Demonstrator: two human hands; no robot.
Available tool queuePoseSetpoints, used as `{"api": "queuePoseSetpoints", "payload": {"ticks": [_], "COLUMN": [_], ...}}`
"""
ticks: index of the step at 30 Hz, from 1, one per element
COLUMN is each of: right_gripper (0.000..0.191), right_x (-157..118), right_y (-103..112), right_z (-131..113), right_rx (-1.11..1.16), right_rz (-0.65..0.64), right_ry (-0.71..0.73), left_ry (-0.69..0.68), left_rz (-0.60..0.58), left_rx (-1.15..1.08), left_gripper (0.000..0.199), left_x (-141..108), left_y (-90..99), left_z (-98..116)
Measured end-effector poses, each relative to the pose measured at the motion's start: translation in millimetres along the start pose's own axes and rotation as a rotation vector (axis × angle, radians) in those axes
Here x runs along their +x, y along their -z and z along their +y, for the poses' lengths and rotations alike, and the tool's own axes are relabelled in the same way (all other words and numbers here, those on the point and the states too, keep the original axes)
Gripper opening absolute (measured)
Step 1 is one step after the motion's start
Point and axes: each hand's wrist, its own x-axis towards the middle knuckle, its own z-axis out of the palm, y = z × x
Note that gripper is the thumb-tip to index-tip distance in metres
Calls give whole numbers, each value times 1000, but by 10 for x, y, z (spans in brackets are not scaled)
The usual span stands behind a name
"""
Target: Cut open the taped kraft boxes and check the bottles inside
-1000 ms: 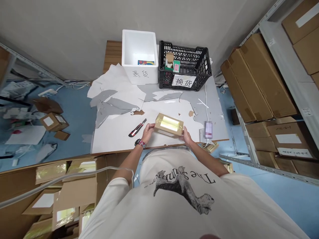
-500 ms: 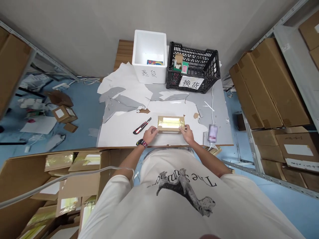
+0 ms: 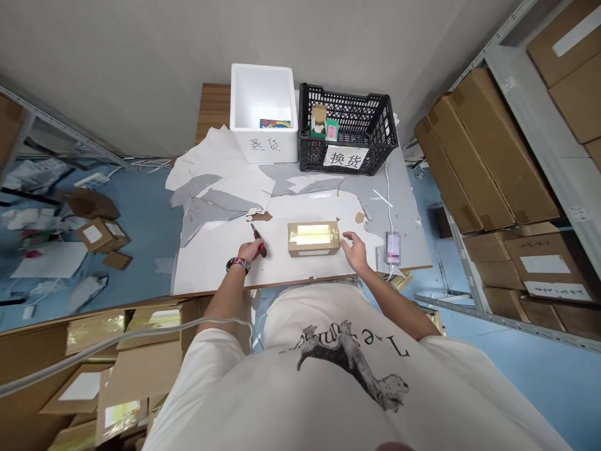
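A taped cardboard box (image 3: 313, 245) with a white label under shiny yellowish tape lies on the table in front of me. My left hand (image 3: 248, 250) is closed around a red and black utility knife (image 3: 258, 238), left of the box. The knife's tip points away from me, and my fingers cover part of its handle. My right hand (image 3: 355, 252) is beside the box's right end, with fingers apart and nothing in them. Its fingertips are very near that end; whether they touch it I cannot tell.
Behind stand a white foam bin (image 3: 265, 145) and a black plastic crate (image 3: 347, 134) with small boxes inside. A pixelated phone-like device (image 3: 393, 248) with a cable lies at right. Torn paper covers the table (image 3: 211, 269). Parcels fill a large carton at lower left; shelved boxes (image 3: 502, 144) stand right.
My left hand has left the box, moved left and taken hold of the utility knife, turning it. My right hand has loosened from the box's right end. The camera view has shifted slightly.
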Motion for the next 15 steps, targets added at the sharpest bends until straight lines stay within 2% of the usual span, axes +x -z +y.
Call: {"api": "queuePoseSetpoints", "payload": {"ticks": [3, 5, 6, 9, 11, 13, 15], "right_gripper": [41, 45, 48, 52, 42, 32, 30], "right_x": [29, 34, 34, 43, 69, 108, 151], "right_y": [-30, -127, -192, -375, -426, -382, -253], "right_z": [-232, -422, -518, -738, -781, -720, -575], "right_rx": [108, 249, 338, 620, 739, 748, 677], "right_rz": [-3, -85, -152, -406, -502, -455, -292], "right_ry": [33, -3, -39, -223, -357, -445, -456], "left_ry": [-2, -111, -202, -523, -653, -734, -801], "left_rz": [14, 31, 3, -214, -266, -182, -67], "left_rx": [-212, -361, -367, -144, 27, 118, 169], "left_gripper": [50, 57, 61, 57, 47, 41, 42], "left_x": [-113, -332, -476, -923, -1119, -1167, -1072], "left_y": [-271, -487, -591, -821, -872, -848, -783], "left_z": [300, 471, 539, 676, 717, 714, 659]}}
